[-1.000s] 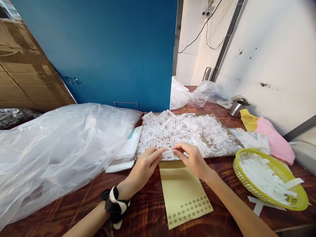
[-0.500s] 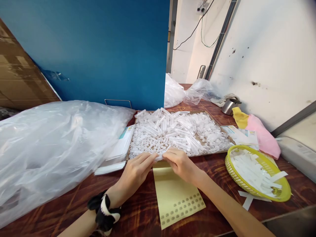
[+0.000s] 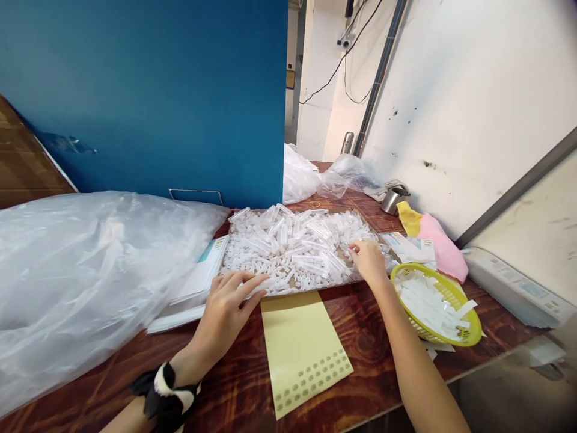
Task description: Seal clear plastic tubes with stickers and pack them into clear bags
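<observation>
Clear plastic tubes (image 3: 282, 231) lie heaped in a shallow tray (image 3: 315, 289) on the worktop (image 3: 360, 367), with small white pieces (image 3: 252, 261) loose along the tray's near left side. Half a second ago both hands met at the tray's near edge; now they have parted. The right hand (image 3: 353, 248) has gone over to the tray's right side, fingertips drawn narrow at the loose pieces; whether they grip one, I cannot tell. The left hand (image 3: 265, 286) remains by the near edge, its thumb and fingers a little apart; whether a tube sits between them is unclear. So the two-handed handling seems broken off, each hand now at its own spot.

Just in front of the tray lies a yellow sheet (image 3: 295, 331), rows of round stickers (image 3: 315, 376) filling its near end. To its right stands a yellow basket (image 3: 474, 337) of white strips (image 3: 424, 300); on the left, paper cards (image 3: 202, 273) lie beside a big plastic bag (image 3: 103, 258).
</observation>
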The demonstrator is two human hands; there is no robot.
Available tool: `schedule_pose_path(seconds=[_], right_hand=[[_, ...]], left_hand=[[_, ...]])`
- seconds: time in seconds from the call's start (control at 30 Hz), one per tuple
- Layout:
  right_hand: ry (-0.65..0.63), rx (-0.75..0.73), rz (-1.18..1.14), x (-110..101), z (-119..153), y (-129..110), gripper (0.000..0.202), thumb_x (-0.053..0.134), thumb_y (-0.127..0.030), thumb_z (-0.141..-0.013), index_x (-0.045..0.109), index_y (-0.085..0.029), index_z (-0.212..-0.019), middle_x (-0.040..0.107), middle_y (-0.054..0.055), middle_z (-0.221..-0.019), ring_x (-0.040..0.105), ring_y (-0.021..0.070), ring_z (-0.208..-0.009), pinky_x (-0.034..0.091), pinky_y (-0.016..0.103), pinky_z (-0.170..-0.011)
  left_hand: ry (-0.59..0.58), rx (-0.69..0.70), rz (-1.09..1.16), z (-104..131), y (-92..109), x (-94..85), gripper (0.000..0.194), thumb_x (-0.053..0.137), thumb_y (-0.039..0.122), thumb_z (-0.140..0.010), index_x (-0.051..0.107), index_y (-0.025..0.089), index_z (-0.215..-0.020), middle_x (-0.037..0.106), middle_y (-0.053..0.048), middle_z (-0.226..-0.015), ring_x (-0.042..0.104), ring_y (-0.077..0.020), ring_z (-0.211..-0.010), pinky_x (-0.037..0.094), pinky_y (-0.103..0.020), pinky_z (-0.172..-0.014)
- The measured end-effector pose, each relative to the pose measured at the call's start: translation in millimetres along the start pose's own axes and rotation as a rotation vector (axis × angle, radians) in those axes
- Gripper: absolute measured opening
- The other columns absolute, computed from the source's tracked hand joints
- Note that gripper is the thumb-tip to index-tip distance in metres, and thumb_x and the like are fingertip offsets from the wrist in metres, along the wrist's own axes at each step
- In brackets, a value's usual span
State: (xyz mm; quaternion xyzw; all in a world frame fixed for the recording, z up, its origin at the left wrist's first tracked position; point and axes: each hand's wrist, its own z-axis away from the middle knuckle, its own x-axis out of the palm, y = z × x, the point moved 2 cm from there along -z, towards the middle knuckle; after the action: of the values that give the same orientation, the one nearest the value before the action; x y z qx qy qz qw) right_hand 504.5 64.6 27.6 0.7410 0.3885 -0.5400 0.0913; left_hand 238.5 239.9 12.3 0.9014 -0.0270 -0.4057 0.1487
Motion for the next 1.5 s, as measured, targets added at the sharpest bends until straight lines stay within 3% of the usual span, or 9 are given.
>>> schedule_pose_path(seconds=[0.27,0.53,0.63,0.7,0.8,0.87,0.93,1.33,1.5], right_hand=[[-0.075,-0.037,0.217,10.7,-2.5,-16.3,0.009,0.060,-0.015,-0.078,0.068,-0.013,-0.081,0.064,0.016,-0.090,0.051,0.0312,-0.098,0.037,0.038,-0.078],[-0.020,-0.090,0.168,5.0,-2.7,-22.2,0.009,0.055,-0.012,-0.081,0.065,-0.011,-0.081,0.057,0.019,-0.099,0.046,0.0330,-0.102,0.036,0.043,-0.083],[0.070,-0.085,-0.114,-0.3,-0.1,-34.5,0.013,0.051,-0.023,-0.087,0.059,-0.013,-0.091,0.056,0.014,-0.095,0.050,0.0269,-0.094,0.040,0.039,-0.081],[0.045,-0.117,-0.374,0.7,7.9,-50.3,0.020,0.045,-0.032,-0.092,0.054,-0.015,-0.094,0.057,0.007,-0.084,0.054,0.0195,-0.078,0.045,0.032,-0.071],[-0.200,-0.169,-0.817,8.6,28.1,-79.9,0.025,0.043,-0.043,-0.091,0.050,-0.019,-0.091,0.056,0.001,-0.074,0.054,0.0134,-0.064,0.045,0.025,-0.057],[-0.381,-0.167,-1.087,12.9,42.1,-96.6,0.023,0.049,-0.042,-0.089,0.050,-0.020,-0.090,0.058,0.000,-0.075,0.058,0.0134,-0.068,0.046,0.024,-0.059],[-0.457,-0.176,-1.166,13.7,51.7,-106.9,0.018,0.053,-0.038,-0.087,0.051,-0.020,-0.091,0.059,0.001,-0.079,0.061,0.0141,-0.074,0.048,0.025,-0.063],[-0.300,-0.417,-1.001,12.8,63.9,-116.3,0.017,0.061,-0.028,-0.084,0.065,-0.020,-0.098,0.067,0.006,-0.099,0.064,0.0177,-0.087,0.052,0.030,-0.079],[-0.437,-0.322,-0.935,13.9,68.1,-119.5,0.028,0.050,-0.040,-0.090,0.062,-0.017,-0.080,0.060,0.001,-0.065,0.056,0.0128,-0.059,0.046,0.025,-0.056]], left_hand=[[-0.067,0.027,-0.032,1.6,5.2,2.9,0.022,0.049,0.028,-0.092,0.062,0.024,-0.109,0.064,-0.004,-0.095,0.056,-0.0205,-0.089,0.037,-0.035,-0.079],[-0.086,0.027,-0.019,3.0,6.2,3.7,0.021,0.050,0.024,-0.091,0.061,0.021,-0.109,0.062,-0.004,-0.095,0.054,-0.0206,-0.089,0.036,-0.035,-0.078],[-0.088,0.010,0.009,3.4,6.6,3.8,0.022,0.050,0.025,-0.092,0.061,0.021,-0.110,0.062,-0.004,-0.095,0.053,-0.0203,-0.090,0.036,-0.035,-0.078],[-0.090,-0.005,0.023,3.5,6.4,3.9,0.022,0.050,0.025,-0.092,0.060,0.022,-0.111,0.061,-0.004,-0.096,0.053,-0.0203,-0.090,0.036,-0.034,-0.078],[-0.085,-0.031,0.031,2.8,5.6,3.5,0.023,0.051,0.025,-0.091,0.060,0.022,-0.112,0.061,-0.004,-0.096,0.053,-0.0202,-0.090,0.036,-0.034,-0.078],[-0.081,-0.047,0.041,2.2,5.1,2.6,0.023,0.051,0.025,-0.091,0.060,0.022,-0.112,0.061,-0.004,-0.095,0.053,-0.0201,-0.090,0.037,-0.035,-0.078],[-0.079,-0.064,0.056,1.9,4.8,1.7,0.023,0.051,0.025,-0.091,0.061,0.022,-0.112,0.060,-0.004,-0.094,0.052,-0.0201,-0.089,0.038,-0.035,-0.079],[-0.043,-0.174,0.316,-0.8,2.9,-0.3,0.026,0.059,0.022,-0.086,0.061,0.022,-0.112,0.061,-0.002,-0.090,0.057,-0.0165,-0.085,0.047,-0.029,-0.075],[0.040,0.026,0.268,0.5,10.4,-3.1,0.014,0.059,0.018,-0.086,0.062,0.019,-0.100,0.062,-0.003,-0.091,0.055,-0.0164,-0.087,0.047,-0.028,-0.076]])
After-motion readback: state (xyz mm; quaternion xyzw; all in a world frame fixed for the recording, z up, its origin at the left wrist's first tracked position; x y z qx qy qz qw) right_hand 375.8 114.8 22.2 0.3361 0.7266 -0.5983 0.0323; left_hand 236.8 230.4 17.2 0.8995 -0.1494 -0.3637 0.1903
